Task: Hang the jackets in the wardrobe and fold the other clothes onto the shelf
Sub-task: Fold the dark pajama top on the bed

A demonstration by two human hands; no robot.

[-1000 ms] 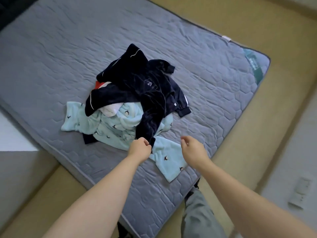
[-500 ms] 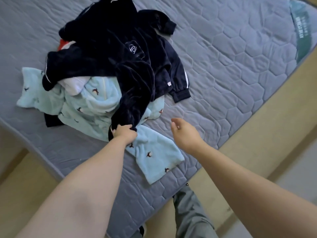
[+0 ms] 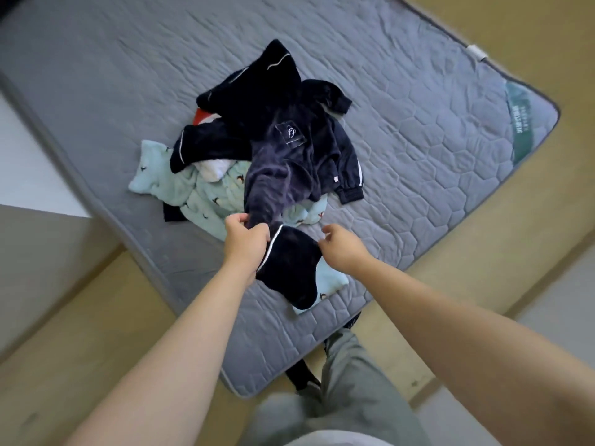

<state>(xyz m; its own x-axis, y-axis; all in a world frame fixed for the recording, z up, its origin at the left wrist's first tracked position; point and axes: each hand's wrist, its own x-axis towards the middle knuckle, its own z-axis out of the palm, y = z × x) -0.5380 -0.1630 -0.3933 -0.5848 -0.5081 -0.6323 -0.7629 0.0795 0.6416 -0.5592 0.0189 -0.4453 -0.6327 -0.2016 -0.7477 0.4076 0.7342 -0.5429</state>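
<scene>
A grey mattress (image 3: pixel 418 123) lies on a tan floor (image 3: pixel 80 317). A heap of clothes sits in the middle of it, a bit closer to the near edge. On top is a dark blue jacket (image 3: pixel 283 156) with thin white lines and a small square patch. Under it, on the left side of the heap, is a soft light blue piece (image 3: pixel 206 201) with tiny birds on it. A bit of white cloth (image 3: pixel 214 169) and a bit of red cloth (image 3: pixel 201 116) peek out from under the jacket. The left hand (image 3: pixel 246 239) is closed tight on the low end of the jacket, close to the near edge. The right hand (image 3: pixel 344 251) pinches the other side of the same dark flap, so the flap hangs between the two hands. A green label (image 3: pixel 521 123) is at the right corner of the mattress. A grey trouser leg (image 3: pixel 347 381) shows below the near edge.
</scene>
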